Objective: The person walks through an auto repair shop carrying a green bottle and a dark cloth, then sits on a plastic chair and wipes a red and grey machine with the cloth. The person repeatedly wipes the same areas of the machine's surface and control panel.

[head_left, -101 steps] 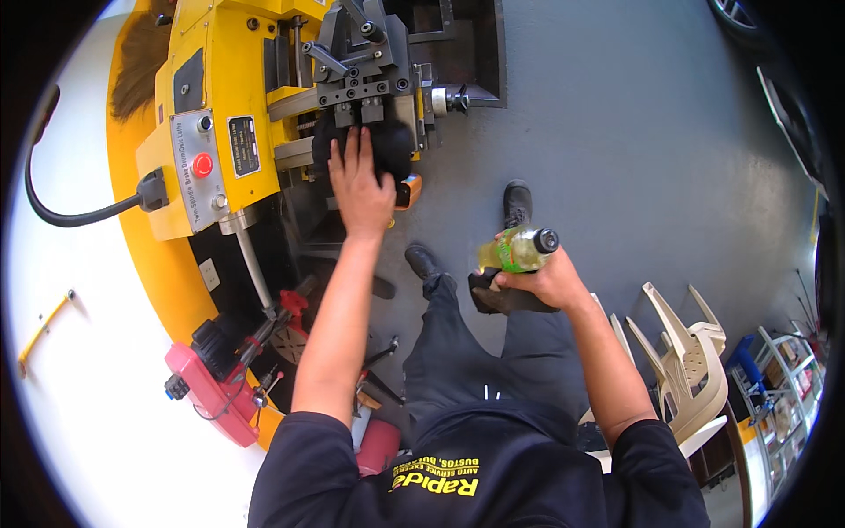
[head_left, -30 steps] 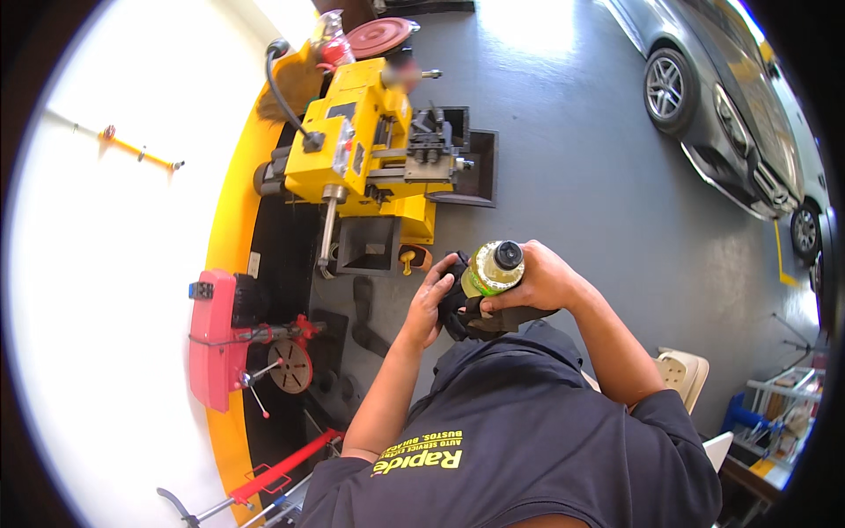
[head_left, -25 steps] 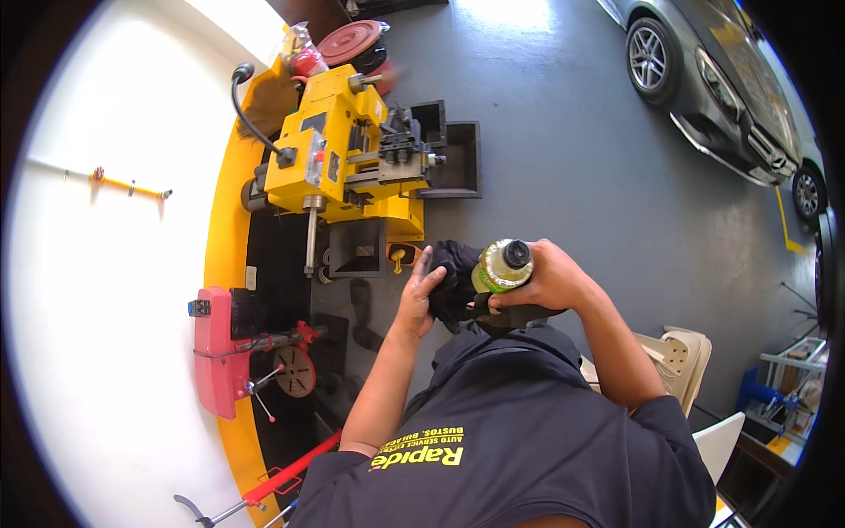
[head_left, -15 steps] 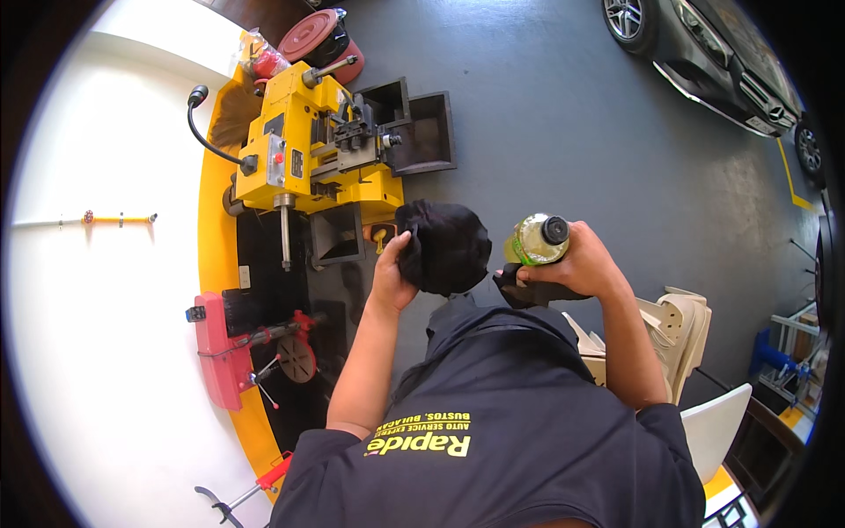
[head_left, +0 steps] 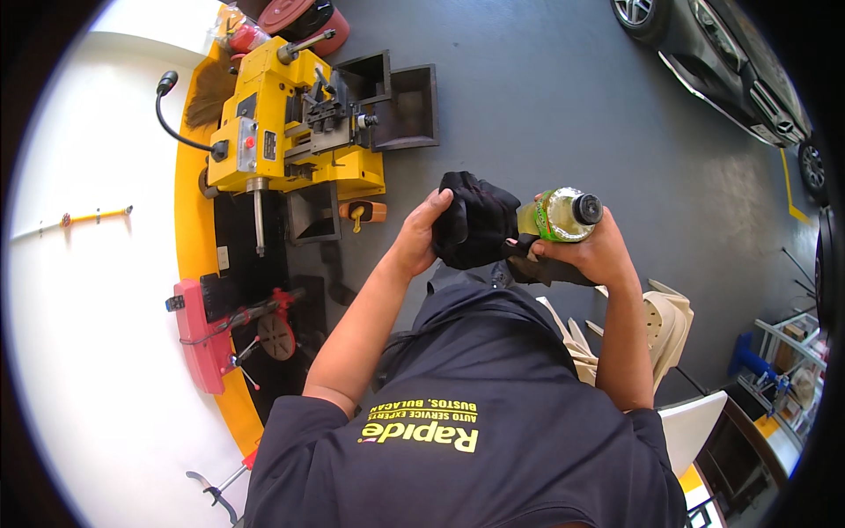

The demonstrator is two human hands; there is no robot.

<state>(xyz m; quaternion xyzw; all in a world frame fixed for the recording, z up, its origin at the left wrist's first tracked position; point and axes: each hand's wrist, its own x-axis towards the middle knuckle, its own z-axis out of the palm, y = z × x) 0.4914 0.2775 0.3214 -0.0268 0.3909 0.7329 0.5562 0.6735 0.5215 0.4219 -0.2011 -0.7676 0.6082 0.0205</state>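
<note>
My left hand (head_left: 426, 231) grips the side of a bunched black cloth (head_left: 475, 220), its thumb lying on top. In my right hand (head_left: 596, 253) is a clear bottle (head_left: 561, 214) with pale yellow-green liquid, a green label and a black cap. The bottle tilts with its cap toward the right, and its base end is close to the cloth. Dark fabric (head_left: 550, 270) hangs under my right hand; whether it joins the black cloth I cannot tell. Most fingers of both hands are hidden behind what they hold.
A yellow machine (head_left: 282, 132) with dark trays (head_left: 409, 106) stands ahead on the left. An orange container (head_left: 374, 212) sits below it. A red machine (head_left: 201, 339) is by the left wall. Beige chairs (head_left: 664, 321) are at my right, and a dark car (head_left: 726, 79) stands far right.
Both hands have moved a little to the right and upward, and the cloth and bottle have come closer together. The bottle leans further right, showing more of its label.
</note>
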